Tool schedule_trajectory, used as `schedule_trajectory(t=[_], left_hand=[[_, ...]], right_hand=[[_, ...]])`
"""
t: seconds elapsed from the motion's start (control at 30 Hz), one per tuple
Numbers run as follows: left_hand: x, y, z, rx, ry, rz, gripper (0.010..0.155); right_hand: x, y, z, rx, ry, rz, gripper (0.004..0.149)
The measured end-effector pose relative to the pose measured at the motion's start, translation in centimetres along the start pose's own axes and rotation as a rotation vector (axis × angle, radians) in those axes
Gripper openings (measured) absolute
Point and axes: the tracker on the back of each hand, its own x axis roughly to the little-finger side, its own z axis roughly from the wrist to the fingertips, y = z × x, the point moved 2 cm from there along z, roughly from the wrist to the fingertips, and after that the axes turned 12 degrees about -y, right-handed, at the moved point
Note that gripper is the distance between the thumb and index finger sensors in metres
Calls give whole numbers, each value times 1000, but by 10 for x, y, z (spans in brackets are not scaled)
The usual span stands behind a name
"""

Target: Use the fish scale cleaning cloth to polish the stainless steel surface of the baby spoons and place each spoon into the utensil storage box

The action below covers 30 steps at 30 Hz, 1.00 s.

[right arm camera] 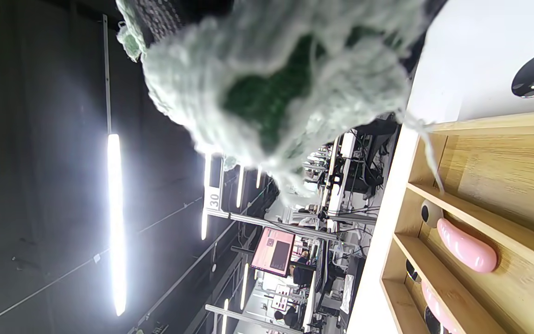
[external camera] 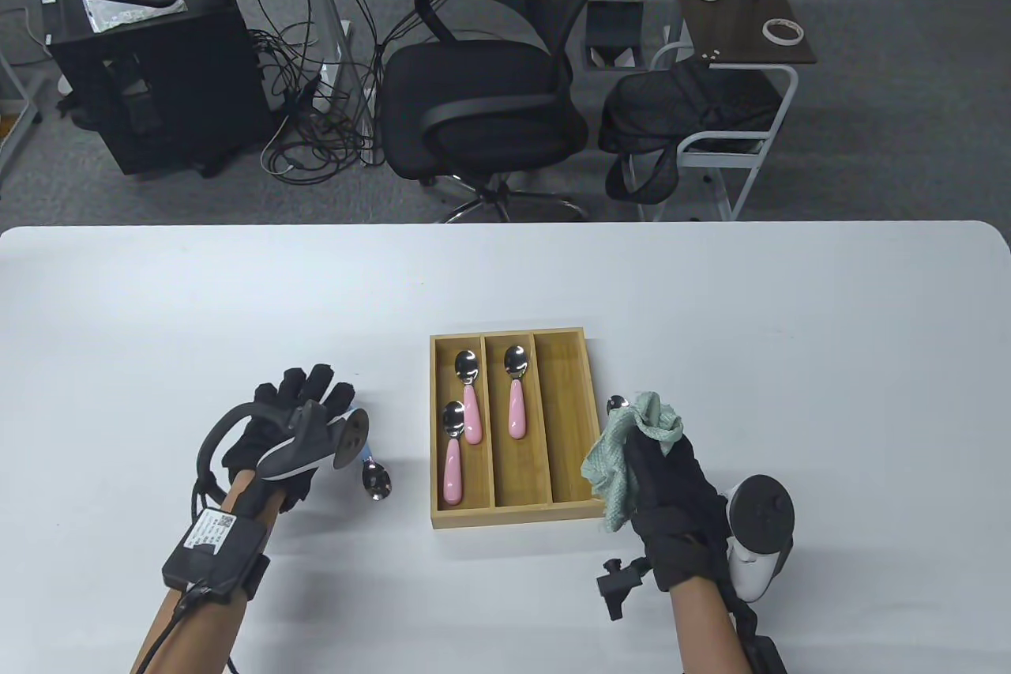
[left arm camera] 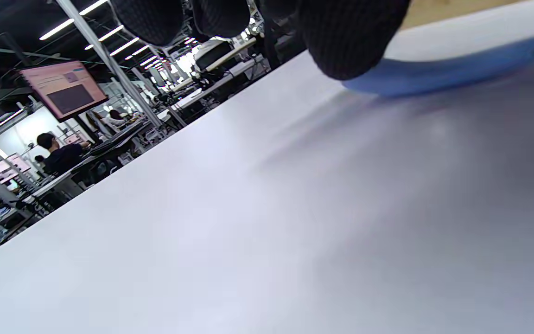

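Note:
The wooden utensil box (external camera: 512,334) has three compartments: two pink-handled spoons (external camera: 452,468) lie in the left one, one (external camera: 516,409) in the middle, and the right one is bare. My left hand (external camera: 316,405) bends down over a blue-handled spoon (external camera: 377,480) lying left of the box. One of its fingertips (left arm camera: 350,41) sits on the blue handle (left arm camera: 443,72); the tracker hides any grip. My right hand (external camera: 659,468) grips the bunched green cloth (external camera: 624,468) at the box's right wall. Another spoon's steel bowl (external camera: 617,404) shows just beyond the cloth (right arm camera: 271,69).
Past the table's far edge stand a black office chair (external camera: 482,97) and a small side table (external camera: 742,18) with a dark bag under it. The right wrist view shows the box rim (right arm camera: 489,125) and a pink handle (right arm camera: 466,250).

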Motion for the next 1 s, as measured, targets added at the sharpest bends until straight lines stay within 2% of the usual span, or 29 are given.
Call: schedule_trajectory(t=[0.17,0.27,0.33,0.53,0.63,0.7,0.8,0.9,1.0], left_hand=[[-18,-5,15,17,-103,125,69],[-16,-6,18,19,-114,92,61],[-11,-7,17,28,-106,8,56],[-9,-16,7,29,-100,-37,50],[-10,-20,2,67,-98,-107,51],[-5,-19,-4,87,-92,-183,53],[12,-7,-21,12,-80,-453,55],[23,14,-44,-176,-119,-840,56],[11,41,-62,-358,-239,-1125,57]], right_hand=[[0,-1,1,1,-13,-9,43],[0,-2,1,-2,-20,-21,43],[1,-1,1,-7,-17,-27,43],[2,-1,1,-11,-12,-29,43],[3,0,0,-17,-6,-28,43],[4,1,0,-25,3,-17,44],[4,5,0,-47,18,3,45],[5,10,0,-78,33,33,46],[7,15,-1,-109,51,96,47]])
